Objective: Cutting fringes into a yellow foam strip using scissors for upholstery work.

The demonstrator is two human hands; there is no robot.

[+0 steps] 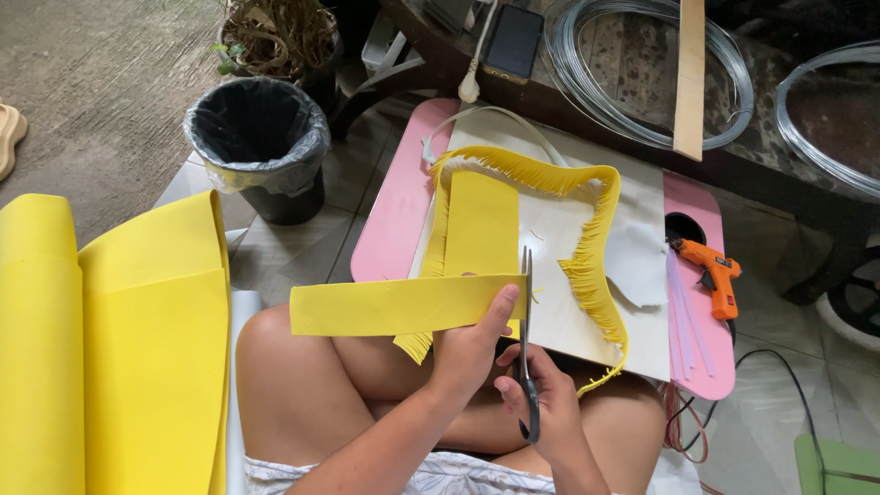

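The lower handle loops of the black-handled steel scissors (pixel 527 348) are hidden inside the right hand (pixel 539 403), and the frame cuts off both forearms at the bottom edge. The near edge of the white rectangular board (pixel 559 302) is covered by the hands, and the pink plastic lap table (pixel 394 220) under it shows only at its 2 sides. 2 rolls of yellow foam sheet (pixel 110 357) are cropped at the left, and 2 coils of grey wire (pixel 642 73) on the dark table behind are partly out of view.

1 long flat yellow foam strip (pixel 394 305) is held level above the lap. 1 wider yellow foam rectangle (pixel 481 225) lies flat on the board, and 1 fringed yellow foam band (pixel 587 247) is seen curving around it. 1 orange glue gun (pixel 715 275) rests on the pink table's right side, 1 black lined waste bin (pixel 261 147) stands on the floor and 1 dark phone (pixel 513 41) lies on the far table.

The strip's right end is pinched by the left hand (pixel 467 353), thumb on top and fingers curled beneath. The right hand is closed around the scissor handles; the blades stand upright at the strip's right end, just beside the left thumb. Whether the blades are parted cannot be told.
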